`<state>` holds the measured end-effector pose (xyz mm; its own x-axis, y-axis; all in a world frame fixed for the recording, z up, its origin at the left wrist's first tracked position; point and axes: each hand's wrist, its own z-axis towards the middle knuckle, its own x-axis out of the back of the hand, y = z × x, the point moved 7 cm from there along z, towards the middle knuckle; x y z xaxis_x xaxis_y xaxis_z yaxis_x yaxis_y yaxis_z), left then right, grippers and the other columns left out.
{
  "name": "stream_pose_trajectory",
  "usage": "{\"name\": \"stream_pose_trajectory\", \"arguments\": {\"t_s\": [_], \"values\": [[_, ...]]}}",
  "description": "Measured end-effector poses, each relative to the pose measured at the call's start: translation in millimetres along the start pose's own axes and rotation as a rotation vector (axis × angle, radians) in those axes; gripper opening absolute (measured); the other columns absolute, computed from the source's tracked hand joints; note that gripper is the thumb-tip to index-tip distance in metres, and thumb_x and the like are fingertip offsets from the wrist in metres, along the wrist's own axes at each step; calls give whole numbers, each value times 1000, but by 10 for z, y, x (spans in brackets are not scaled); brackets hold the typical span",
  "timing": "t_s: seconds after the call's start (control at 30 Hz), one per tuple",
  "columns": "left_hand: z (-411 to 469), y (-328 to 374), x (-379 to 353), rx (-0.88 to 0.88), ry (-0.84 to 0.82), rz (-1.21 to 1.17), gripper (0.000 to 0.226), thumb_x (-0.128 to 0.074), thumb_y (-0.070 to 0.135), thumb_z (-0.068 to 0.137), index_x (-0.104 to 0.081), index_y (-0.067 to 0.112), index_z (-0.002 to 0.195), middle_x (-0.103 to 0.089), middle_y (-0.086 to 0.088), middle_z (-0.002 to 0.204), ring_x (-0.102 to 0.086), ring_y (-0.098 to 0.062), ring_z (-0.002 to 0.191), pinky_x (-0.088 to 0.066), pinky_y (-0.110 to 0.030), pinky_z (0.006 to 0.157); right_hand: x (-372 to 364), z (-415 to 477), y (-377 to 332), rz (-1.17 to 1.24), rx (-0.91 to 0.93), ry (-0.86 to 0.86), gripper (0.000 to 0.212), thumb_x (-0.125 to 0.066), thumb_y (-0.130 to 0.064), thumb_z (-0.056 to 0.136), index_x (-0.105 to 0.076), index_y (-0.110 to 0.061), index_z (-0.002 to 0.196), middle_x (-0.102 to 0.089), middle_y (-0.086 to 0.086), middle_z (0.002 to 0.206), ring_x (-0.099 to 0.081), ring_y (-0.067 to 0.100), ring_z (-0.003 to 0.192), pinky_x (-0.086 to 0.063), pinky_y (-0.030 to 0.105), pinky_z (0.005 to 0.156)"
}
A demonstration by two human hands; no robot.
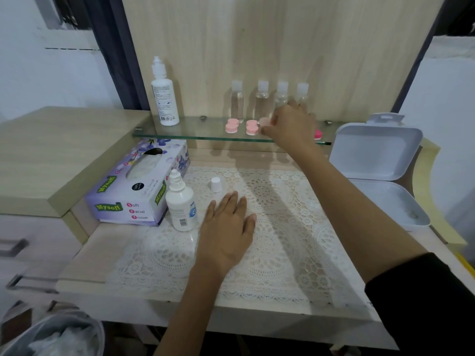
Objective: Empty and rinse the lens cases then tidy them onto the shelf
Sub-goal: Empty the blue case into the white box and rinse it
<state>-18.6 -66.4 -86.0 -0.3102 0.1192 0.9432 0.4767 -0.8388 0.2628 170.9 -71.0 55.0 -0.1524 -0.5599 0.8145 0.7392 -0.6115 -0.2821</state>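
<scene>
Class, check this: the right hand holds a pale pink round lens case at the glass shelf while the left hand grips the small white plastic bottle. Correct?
Wrong on the left hand: the head view shows it lying flat on the white lace mat beside the small white plastic bottle. The rest stands.

Pink lens cases (241, 126); white lace mat (270, 227); purple floral tissue box (136, 183).

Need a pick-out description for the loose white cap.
Start at the lace mat. Near its far left corner, beyond the left hand, stands a small white cap. Unlike caps on the clear shelf bottles, it sits on no bottle.
</scene>
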Motion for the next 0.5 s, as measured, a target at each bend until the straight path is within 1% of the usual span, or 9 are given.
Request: {"name": "stream_pose_trajectory", "arguments": {"t_s": [0.03, 0.1, 0.23, 0.33, 0.5], "values": [[1, -2, -2, -1, 3, -3, 55, -21, 43, 102, -18, 18, 151, -10, -1, 160, -3, -11, 146, 2, -34, 120, -22, 13, -3, -22, -9, -12, 41, -68, -44, 81, -66, -9, 102, -52, 11, 125, -43, 31, 120, -35, 41, 95], [-2, -7, -2, -1, 9, -14, 55, -22, 43, 102, -18, 18, 151, -10, 0, 160, -3, -10, 146, 2, -34, 120, -62, 33, -10, -51, -21, -38, 43, -67, -45, 82, -66, -8, 105, -50, 13, 129, -41, 33, 124, -33, 45, 99], [5, -14, -9, 2, 3, -22, 55, -22, 43, 102, -17, 19, 151, -9, 1, 160, -2, -9, 146, 2, -35, 120, -97, 48, -19, -72, -28, -54, 44, -67, -43, 83, -64, -6, 105, -49, 14, 128, -40, 34, 123, -33, 45, 99], [14, -14, -15, 3, 7, -24, 55, -22, 44, 101, -18, 20, 151, -10, 0, 159, -2, -9, 146, 1, -35, 120, -103, 43, -17, -65, -41, -68, 39, -67, -40, 84, -64, -6, 104, -47, 15, 133, -37, 34, 127, -31, 47, 102], [6, -15, 0, -1, 19, -40, 55, -23, 43, 102, -20, 18, 150, -12, -1, 159, -4, -10, 146, 1, -35, 120, -107, 46, -14, -71, -43, -81, 36, -67, -39, 84, -62, -7, 98, -47, 15, 134, -35, 34, 129, -29, 49, 104]]}}
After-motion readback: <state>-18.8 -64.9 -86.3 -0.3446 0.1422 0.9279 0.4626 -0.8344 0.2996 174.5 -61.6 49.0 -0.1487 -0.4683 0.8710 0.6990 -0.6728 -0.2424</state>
